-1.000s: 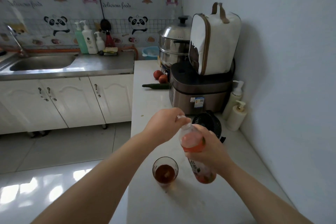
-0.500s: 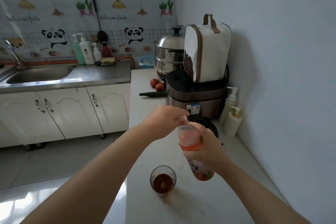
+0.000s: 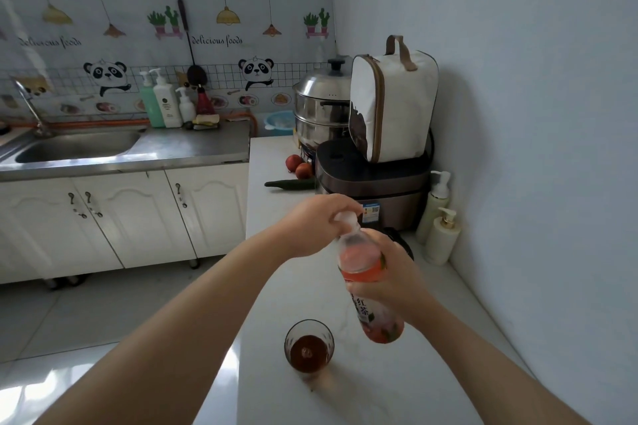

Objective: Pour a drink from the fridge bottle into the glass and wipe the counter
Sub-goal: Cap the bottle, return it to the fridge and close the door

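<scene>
Clear plastic bottle of red tea [image 3: 366, 269] is gripped mid-body by right hand [image 3: 397, 272] for counter-torque; white cap [image 3: 347, 219] is pinched by left hand [image 3: 316, 222]. Filled ribbed glass [image 3: 309, 346] is kept beside on white tabletop [image 3: 379, 390].

Since one second ago the camera has tilted upward, so the clear drinking glass of dark brown liquid [image 3: 309, 346] now sits lower in view. The clear plastic bottle of red tea [image 3: 366, 281] has risen slightly above that glass, its base now higher than the rim.
</scene>
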A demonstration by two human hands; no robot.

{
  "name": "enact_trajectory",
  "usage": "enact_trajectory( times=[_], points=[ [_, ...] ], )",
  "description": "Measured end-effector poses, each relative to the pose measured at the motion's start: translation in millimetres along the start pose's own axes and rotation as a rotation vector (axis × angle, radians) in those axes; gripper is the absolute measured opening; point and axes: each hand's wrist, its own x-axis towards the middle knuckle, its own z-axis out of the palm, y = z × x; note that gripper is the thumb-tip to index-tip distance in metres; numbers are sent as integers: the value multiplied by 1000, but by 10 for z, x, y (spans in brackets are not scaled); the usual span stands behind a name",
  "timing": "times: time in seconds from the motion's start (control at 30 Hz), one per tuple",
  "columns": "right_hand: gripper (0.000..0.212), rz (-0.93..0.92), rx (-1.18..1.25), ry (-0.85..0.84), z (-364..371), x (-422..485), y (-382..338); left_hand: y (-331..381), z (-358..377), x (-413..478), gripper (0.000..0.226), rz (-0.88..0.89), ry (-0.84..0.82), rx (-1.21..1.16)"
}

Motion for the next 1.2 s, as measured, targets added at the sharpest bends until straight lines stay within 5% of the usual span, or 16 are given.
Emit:
enact_trajectory(
  times=[0.73,1.03,1.2],
  points=[
    [83,28,55,17,-14,20,-173,124,7,-79,25,-9,230,-380],
    [83,36,54,25,-14,-7,-153,147,3,-102,43,22,154,-391],
    [76,20,73,42,-29,16,-171,164,49,-83,38,-55,291,-289]
  ],
)
